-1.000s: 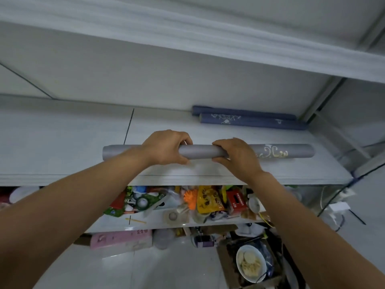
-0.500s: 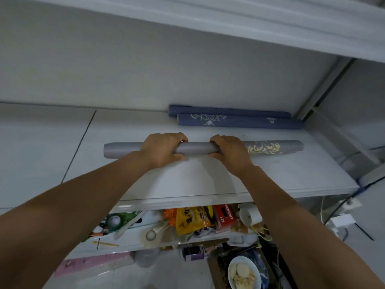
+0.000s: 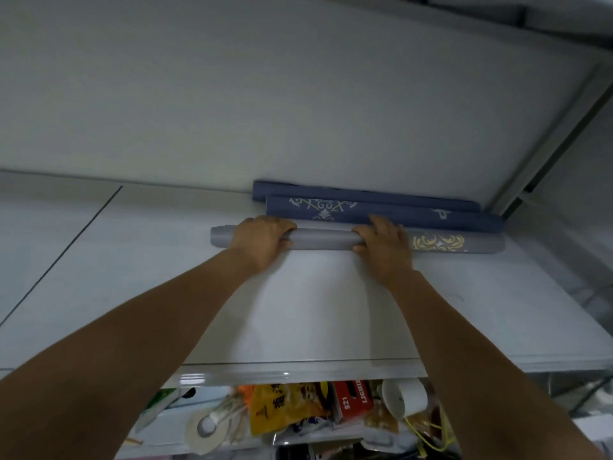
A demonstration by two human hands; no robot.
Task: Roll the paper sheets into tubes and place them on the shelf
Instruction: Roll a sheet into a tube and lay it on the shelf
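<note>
A grey paper tube [image 3: 323, 240] with a gold pattern near its right end lies across the white shelf [image 3: 311, 313]. My left hand [image 3: 262, 239] grips it left of centre and my right hand [image 3: 384, 242] grips it right of centre, fingers curled over the top. Directly behind it, against the back wall, lie two blue paper tubes: the nearer one [image 3: 381, 214] carries a white pattern, the farther one [image 3: 365, 195] is plain. The grey tube sits right beside the nearer blue one.
A shelf post [image 3: 547, 154] rises at the right rear corner. The lower shelf holds a yellow packet [image 3: 282, 413], a red box [image 3: 351, 398], a tape roll [image 3: 205, 426] and a white cup [image 3: 403, 398]. A seam [image 3: 66, 247] crosses the shelf at left.
Both hands have pushed the grey tube away from the shelf's front edge toward the back, until it lies beside the blue tubes. The view has moved closer to the shelf.
</note>
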